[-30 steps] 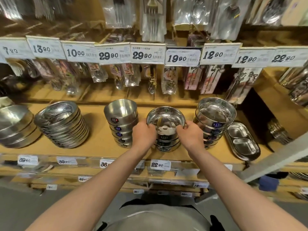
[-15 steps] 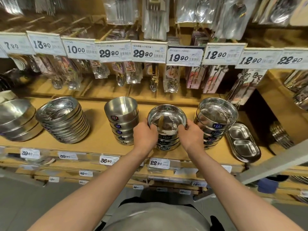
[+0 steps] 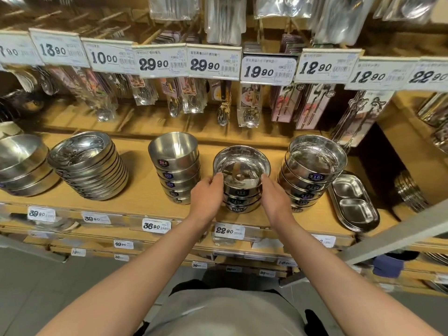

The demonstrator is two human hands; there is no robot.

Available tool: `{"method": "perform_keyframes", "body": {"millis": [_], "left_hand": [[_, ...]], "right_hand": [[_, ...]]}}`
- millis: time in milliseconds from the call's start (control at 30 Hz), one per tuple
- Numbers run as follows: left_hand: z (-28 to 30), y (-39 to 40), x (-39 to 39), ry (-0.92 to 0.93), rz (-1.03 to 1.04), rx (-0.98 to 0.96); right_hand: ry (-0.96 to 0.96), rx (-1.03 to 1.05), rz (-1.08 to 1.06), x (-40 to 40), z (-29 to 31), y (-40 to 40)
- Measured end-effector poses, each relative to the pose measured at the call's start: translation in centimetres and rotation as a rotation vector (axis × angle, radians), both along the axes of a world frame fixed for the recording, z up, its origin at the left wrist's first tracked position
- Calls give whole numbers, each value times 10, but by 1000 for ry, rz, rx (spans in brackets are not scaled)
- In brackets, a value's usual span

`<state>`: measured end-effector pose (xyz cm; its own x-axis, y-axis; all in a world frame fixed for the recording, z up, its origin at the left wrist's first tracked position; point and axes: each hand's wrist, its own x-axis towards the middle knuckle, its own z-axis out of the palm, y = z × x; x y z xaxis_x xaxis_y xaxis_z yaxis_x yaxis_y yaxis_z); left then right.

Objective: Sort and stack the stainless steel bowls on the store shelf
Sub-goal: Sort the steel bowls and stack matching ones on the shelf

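Left hand (image 3: 206, 196) and right hand (image 3: 275, 198) clasping opposite sides of middle bowl stack (image 3: 241, 184) on shelf (image 3: 143, 180), fingers curled round top rim. Stack axis upright, centred between hands, equally near both.

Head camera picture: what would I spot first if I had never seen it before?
Two bare hands, the left hand and the right hand, grip a short stack of shiny bowls at the middle of the wooden shelf. More bowl stacks stand on either side, the taller stack just to the right. Above hangs a row of big price tags.
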<state>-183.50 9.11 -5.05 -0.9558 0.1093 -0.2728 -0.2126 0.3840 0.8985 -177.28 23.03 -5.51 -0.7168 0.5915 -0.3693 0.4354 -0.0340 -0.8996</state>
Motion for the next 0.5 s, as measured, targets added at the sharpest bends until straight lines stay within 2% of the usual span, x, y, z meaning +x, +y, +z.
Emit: {"method": "perform_keyframes", "body": {"millis": [500], "left_hand": [[-7, -6, 2, -59, 45, 186]], "right_hand": [[112, -82, 11, 9, -7, -7]]}}
